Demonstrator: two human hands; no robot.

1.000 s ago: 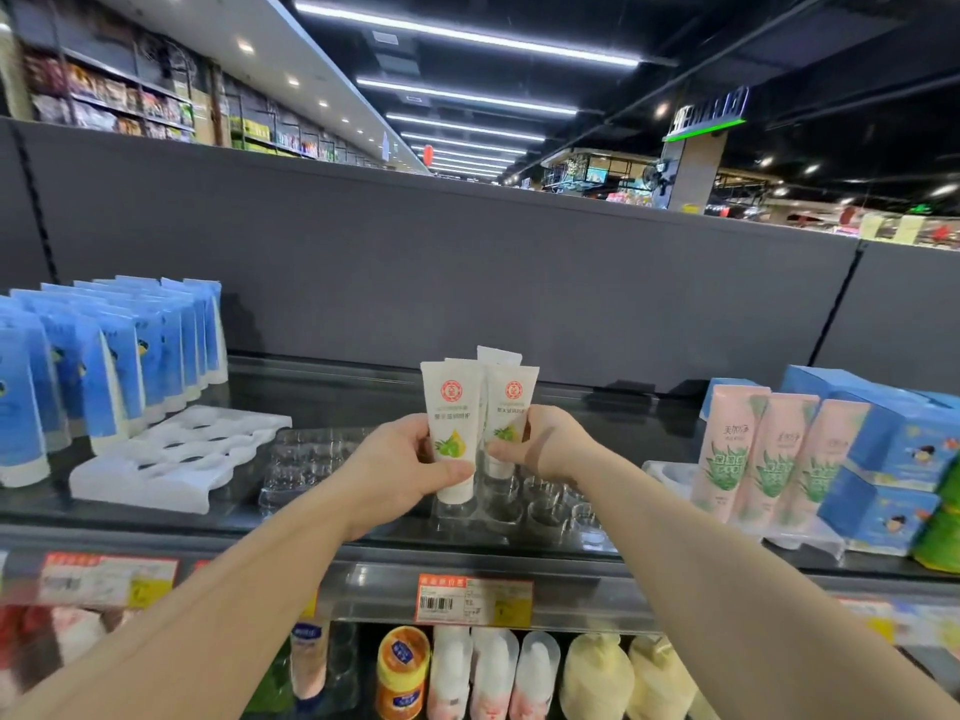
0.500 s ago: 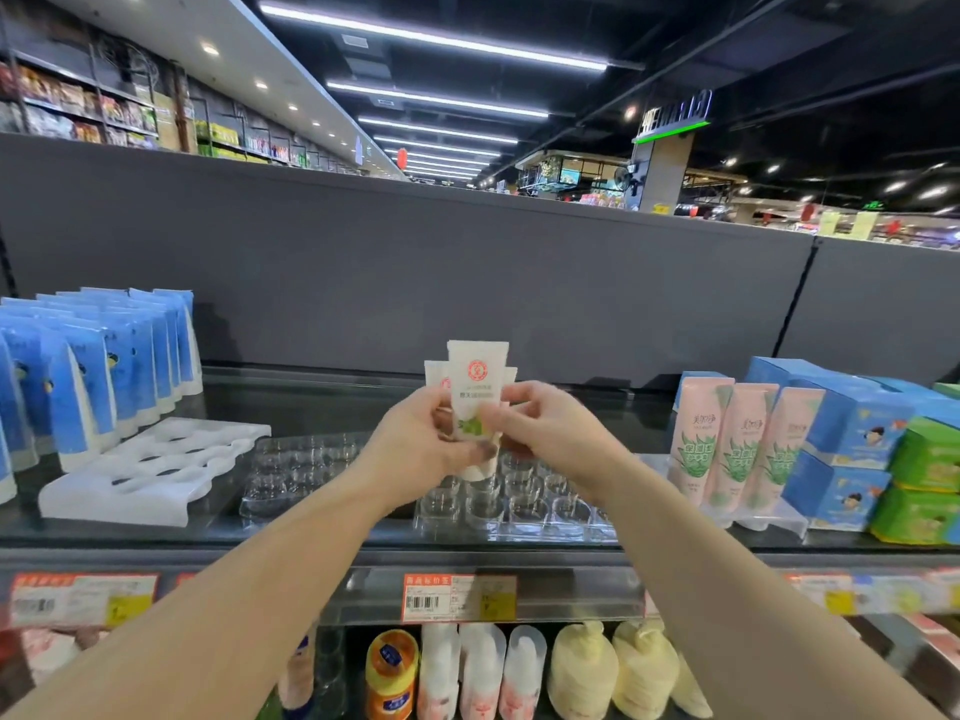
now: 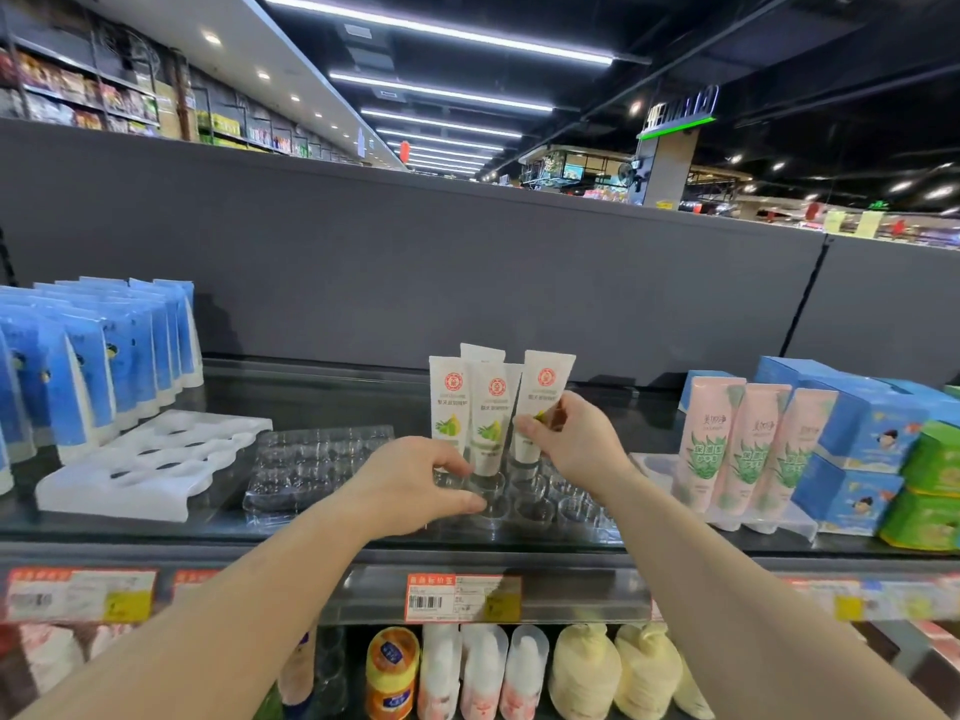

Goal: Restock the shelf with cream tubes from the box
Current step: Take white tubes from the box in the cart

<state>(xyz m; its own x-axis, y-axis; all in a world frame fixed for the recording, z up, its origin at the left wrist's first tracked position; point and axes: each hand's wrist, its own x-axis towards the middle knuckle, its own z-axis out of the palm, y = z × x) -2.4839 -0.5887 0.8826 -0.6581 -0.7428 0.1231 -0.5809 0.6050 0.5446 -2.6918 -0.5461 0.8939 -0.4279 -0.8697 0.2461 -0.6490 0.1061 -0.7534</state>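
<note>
We see both hands at the clear plastic tray (image 3: 540, 504) on the glass shelf (image 3: 322, 402), centre of the frame. Right hand (image 3: 576, 446): fingers clamped on the lower part of the rightmost cream tube (image 3: 543, 402), which stands upright, slightly tilted, over the tray's back cups. Left hand (image 3: 410, 491): fingers curled down at the tray's front cups, just beside the base of the middle cream tube (image 3: 491, 423); we cannot tell whether they pinch anything. Left cream tube (image 3: 450, 402) stands upright next to it, more white tubes behind. The box is not in view.

Left of the frame: white moulded tray (image 3: 145, 470) and a row of blue tubes (image 3: 104, 356). Right of the frame: pink tubes (image 3: 748, 444), blue cartons (image 3: 862, 439), green cartons (image 3: 930, 491). A price tag (image 3: 462, 597) sits on the shelf edge at lower centre, bottles on the shelf below.
</note>
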